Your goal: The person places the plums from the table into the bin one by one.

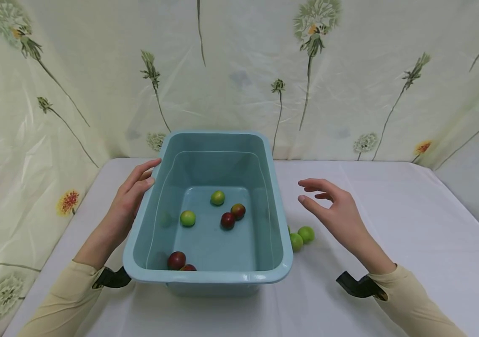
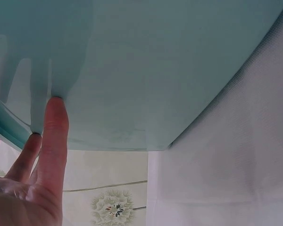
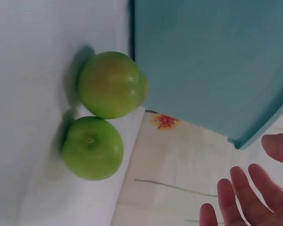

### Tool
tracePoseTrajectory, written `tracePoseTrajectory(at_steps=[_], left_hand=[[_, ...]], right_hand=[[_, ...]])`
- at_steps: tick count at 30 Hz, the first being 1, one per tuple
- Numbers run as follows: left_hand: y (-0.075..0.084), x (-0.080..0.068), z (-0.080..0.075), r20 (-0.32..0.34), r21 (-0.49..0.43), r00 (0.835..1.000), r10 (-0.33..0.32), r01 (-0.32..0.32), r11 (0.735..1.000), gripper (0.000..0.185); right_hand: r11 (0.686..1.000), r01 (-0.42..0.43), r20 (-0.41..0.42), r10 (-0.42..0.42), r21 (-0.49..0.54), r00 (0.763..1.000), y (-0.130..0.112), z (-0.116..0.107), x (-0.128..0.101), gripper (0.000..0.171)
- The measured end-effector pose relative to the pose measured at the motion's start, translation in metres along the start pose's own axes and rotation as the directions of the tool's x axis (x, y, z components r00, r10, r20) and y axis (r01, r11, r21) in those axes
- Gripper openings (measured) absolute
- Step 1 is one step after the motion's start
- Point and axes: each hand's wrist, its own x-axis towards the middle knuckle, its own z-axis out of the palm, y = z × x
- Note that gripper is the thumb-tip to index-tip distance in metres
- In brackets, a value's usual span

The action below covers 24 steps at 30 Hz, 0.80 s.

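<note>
Blue basin [image 1: 205, 276] touches straight left fingers [image 2: 55, 134], while parted right fingers [image 1: 319, 184] hover nearby.

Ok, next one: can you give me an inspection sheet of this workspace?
Surface: creased white cloth.
Job's things: blue tub holding two green fruits and four reddish fruits; outer green fruits by its right side, one mostly hidden.
Clutter: nothing seen.
Hands: left hand touches the tub's left side; right hand is right of the tub, holding nothing.
Cables: nothing seen.
Surroundings: flower-printed sheeting behind and on both sides.
</note>
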Motion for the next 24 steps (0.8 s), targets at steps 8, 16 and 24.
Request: tracePoseTrajectory(at_steps=[8,16,24], left_hand=[[0.000,0.000,0.000,0.000,0.003,1.000,-0.008,0.008,1.000,0.047],[0.001,-0.002,0.001,-0.003,0.007,1.000,0.002,-0.002,1.000,0.046],[0.000,-0.002,0.001,-0.005,0.017,1.000,0.000,0.000,1.000,0.047]], right_hand=[[0.998,-0.028,0.007,0.028,-0.051,1.000,0.012,-0.001,-0.017,0.035],[0.994,-0.061,0.007,0.062,-0.086,0.998,0.021,0.001,-0.035,0.036],[0.989,-0.104,0.030,0.107,-0.102,0.994,0.030,0.002,-0.047,0.040]])
